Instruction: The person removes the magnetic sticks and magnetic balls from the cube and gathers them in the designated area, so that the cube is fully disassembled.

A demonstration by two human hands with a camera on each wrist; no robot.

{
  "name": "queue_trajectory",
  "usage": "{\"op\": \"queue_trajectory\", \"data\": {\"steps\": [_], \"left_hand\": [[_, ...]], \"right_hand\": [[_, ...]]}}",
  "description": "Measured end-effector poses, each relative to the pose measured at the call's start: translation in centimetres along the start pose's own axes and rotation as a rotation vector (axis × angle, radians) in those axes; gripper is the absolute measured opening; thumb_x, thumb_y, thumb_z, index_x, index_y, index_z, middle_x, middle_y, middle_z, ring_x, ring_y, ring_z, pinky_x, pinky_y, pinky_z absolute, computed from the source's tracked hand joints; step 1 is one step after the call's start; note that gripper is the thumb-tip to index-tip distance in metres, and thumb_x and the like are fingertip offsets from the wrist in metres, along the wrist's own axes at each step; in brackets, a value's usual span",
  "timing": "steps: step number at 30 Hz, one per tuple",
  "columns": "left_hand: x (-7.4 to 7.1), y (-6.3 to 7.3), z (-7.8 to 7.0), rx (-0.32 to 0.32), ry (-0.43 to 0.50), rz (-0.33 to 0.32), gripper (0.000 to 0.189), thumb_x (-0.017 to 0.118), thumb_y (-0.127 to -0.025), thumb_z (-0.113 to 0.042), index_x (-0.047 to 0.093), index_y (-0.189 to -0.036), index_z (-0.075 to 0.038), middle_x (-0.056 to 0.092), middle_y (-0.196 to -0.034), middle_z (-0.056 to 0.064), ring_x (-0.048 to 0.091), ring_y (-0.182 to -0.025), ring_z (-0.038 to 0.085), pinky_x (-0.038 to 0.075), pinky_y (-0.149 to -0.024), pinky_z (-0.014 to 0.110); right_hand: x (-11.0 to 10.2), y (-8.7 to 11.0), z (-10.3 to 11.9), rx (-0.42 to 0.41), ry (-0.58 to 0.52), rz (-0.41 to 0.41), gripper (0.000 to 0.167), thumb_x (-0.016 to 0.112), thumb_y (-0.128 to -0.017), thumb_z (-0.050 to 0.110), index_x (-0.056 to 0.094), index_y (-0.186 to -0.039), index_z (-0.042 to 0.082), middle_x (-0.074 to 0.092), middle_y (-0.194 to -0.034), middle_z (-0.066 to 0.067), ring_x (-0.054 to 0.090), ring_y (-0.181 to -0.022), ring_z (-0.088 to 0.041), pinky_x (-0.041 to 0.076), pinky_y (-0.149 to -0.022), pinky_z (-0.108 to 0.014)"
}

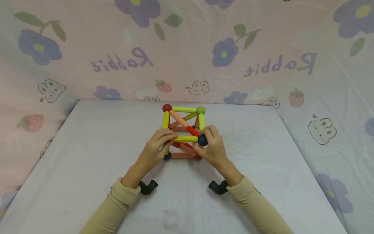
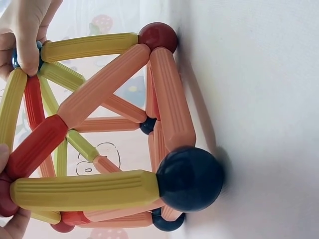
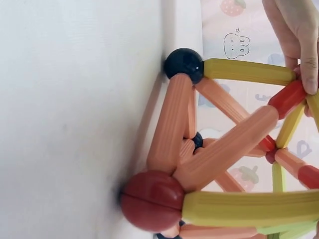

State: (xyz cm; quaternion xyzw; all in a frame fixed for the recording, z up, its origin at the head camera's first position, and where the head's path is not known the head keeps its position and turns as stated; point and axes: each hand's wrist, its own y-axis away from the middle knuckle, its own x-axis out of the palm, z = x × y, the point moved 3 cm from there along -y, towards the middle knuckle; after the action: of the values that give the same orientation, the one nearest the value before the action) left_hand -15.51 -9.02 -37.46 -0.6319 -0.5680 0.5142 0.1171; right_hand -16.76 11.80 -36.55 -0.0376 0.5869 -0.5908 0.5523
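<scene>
A cube-like frame of magnetic rods and balls stands on the table. My left hand [image 1: 155, 144] grips its top front-left corner, where fingers pinch a red ball [image 2: 6, 196] that the hand hides in the head view. At the top front-right corner my right hand [image 1: 214, 146] pinches a dark blue ball [image 1: 202, 140]. A yellow rod [image 1: 184, 139] spans these two corners. Behind, a red ball [image 1: 167, 108] and a green ball [image 1: 200, 110] top the far corners. Diagonals join orange and red rods, such as the orange rod [image 2: 104, 85]. Low in front lies an orange rod [image 1: 182, 155].
The frame rests on a white table [image 1: 102, 156]. Behind it hangs a patterned curtain [image 1: 187, 48] with flowers and rabbits. A black curved piece juts from each wrist, the left piece [image 1: 149, 188] and the right piece [image 1: 218, 187], close over the table.
</scene>
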Motion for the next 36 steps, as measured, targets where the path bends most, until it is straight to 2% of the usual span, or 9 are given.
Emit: {"op": "queue_trajectory", "data": {"steps": [6, 9, 14, 19, 29, 36], "left_hand": [[-0.05, 0.06, -0.1, -0.006, -0.008, 0.008, 0.032, 0.07, -0.08, 0.008, 0.069, -0.11, 0.001, 0.065, -0.113, 0.015, 0.058, -0.111, 0.024, 0.038, -0.104, 0.006], [-0.14, 0.22, 0.01, -0.007, -0.001, 0.001, 0.032, 0.07, -0.079, 0.01, 0.069, -0.11, 0.001, 0.065, -0.112, 0.016, 0.058, -0.111, 0.025, 0.037, -0.104, 0.005], [0.03, 0.37, 0.16, 0.003, 0.028, -0.008, 0.033, 0.07, -0.077, 0.012, 0.069, -0.109, 0.002, 0.064, -0.111, 0.018, 0.058, -0.11, 0.026, 0.036, -0.105, 0.005], [0.16, 0.29, 0.14, -0.017, 0.041, -0.009, 0.034, 0.07, -0.078, 0.012, 0.069, -0.11, 0.001, 0.064, -0.112, 0.016, 0.057, -0.112, 0.025, 0.036, -0.106, 0.005], [0.29, 0.24, 0.14, -0.024, 0.041, -0.016, 0.033, 0.07, -0.078, 0.011, 0.068, -0.11, 0.001, 0.064, -0.113, 0.015, 0.057, -0.112, 0.026, 0.036, -0.105, 0.005], [0.2, 0.16, 0.06, -0.027, 0.035, -0.017, 0.033, 0.07, -0.079, 0.01, 0.068, -0.111, 0.001, 0.064, -0.113, 0.014, 0.057, -0.112, 0.025, 0.035, -0.105, 0.004]], "right_hand": [[0.1, 0.02, -0.09, -0.063, 0.133, -0.016, 0.033, 0.081, -0.065, 0.008, 0.061, -0.091, 0.0, 0.056, -0.088, -0.013, 0.066, -0.071, -0.022, 0.06, -0.065, -0.031], [0.42, -0.06, -0.05, -0.1, 0.153, -0.015, 0.033, 0.08, -0.065, 0.007, 0.059, -0.09, 0.0, 0.057, -0.086, -0.012, 0.067, -0.067, -0.021, 0.059, -0.061, -0.029], [0.52, -0.12, 0.03, -0.138, 0.131, -0.025, 0.035, 0.079, -0.062, 0.003, 0.055, -0.087, 0.0, 0.056, -0.083, -0.012, 0.066, -0.063, -0.021, 0.058, -0.059, -0.028], [0.33, -0.16, -0.15, -0.143, 0.103, -0.023, 0.037, 0.08, -0.061, 0.001, 0.053, -0.087, 0.0, 0.057, -0.083, -0.012, 0.066, -0.063, -0.022, 0.059, -0.061, -0.03], [0.09, -0.3, -0.45, -0.158, 0.04, 0.009, 0.032, 0.078, -0.064, 0.0, 0.055, -0.086, 0.0, 0.057, -0.084, -0.011, 0.065, -0.063, -0.021, 0.059, -0.061, -0.03], [-0.15, -0.13, -0.76, -0.167, 0.046, -0.012, 0.027, 0.076, -0.067, -0.005, 0.055, -0.083, -0.001, 0.057, -0.081, -0.012, 0.063, -0.061, -0.02, 0.059, -0.06, -0.03]]}}
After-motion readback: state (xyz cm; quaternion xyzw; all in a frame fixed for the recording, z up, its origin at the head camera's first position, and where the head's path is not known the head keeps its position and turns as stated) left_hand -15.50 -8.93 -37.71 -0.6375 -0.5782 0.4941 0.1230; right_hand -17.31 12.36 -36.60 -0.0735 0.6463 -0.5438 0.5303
